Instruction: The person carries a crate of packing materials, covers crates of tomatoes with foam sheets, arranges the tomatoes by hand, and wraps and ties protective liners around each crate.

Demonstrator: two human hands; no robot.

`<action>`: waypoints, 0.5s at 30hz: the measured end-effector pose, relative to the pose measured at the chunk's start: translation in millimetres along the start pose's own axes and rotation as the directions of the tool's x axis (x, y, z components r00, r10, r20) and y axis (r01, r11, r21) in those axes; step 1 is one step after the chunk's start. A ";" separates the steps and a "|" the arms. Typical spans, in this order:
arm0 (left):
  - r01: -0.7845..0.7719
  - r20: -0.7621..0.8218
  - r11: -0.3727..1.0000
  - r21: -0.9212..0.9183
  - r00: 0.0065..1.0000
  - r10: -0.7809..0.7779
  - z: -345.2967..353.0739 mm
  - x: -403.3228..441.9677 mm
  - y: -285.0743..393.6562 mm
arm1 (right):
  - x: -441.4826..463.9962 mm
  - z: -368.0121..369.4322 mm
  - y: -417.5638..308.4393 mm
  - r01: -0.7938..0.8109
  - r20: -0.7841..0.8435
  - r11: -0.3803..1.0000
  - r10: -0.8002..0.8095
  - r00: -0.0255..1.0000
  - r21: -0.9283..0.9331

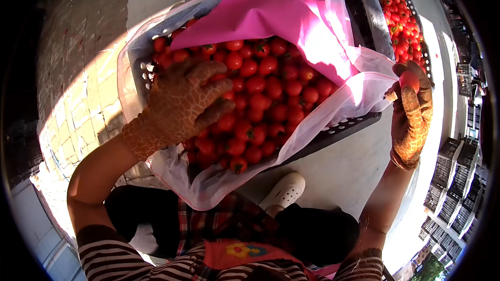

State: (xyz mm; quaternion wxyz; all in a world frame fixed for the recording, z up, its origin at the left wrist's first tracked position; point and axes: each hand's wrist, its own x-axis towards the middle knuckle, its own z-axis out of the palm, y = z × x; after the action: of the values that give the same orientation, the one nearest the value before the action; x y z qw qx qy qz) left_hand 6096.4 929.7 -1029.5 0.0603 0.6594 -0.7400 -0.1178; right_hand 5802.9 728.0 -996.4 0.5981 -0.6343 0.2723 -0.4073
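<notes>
Small red tomatoes (255, 84) fill a dark plastic crate (359, 123) lined with thin white mesh cloth (307, 140). A sheet of pink paper or cloth (260, 13) covers the far part of them. My left hand (182, 99), in a brown patterned glove, lies over the near left of the tomatoes, fingers apart and bent slightly down. Whether its hidden fingertips touch any fruit I cannot tell. Off the crate's right corner, my gloved right hand (412, 109) is raised, closed around a single tomato (410, 80). Its fingers are beside the gathered corner of the mesh.
A second crate of tomatoes (401, 26) stands beyond the right corner. Stacks of black crates (453, 177) line the far right. A white clog (285, 190) is on the concrete floor just below the crate, and brick paving (78, 73) lies to the left.
</notes>
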 end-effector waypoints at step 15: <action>0.001 -0.292 0.992 0.130 0.956 0.037 -7.9 73.7 -11.6 | -5.5 15.8 -0.4 -0.186 0.101 0.979 0.195 0.976 -0.087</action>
State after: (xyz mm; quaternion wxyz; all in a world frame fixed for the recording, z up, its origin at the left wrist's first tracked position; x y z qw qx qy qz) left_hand 6100.4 854.9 -1029.7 0.1279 0.6653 -0.7349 0.0300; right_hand 5813.3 741.0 -996.3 0.6235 -0.6489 0.3144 -0.3022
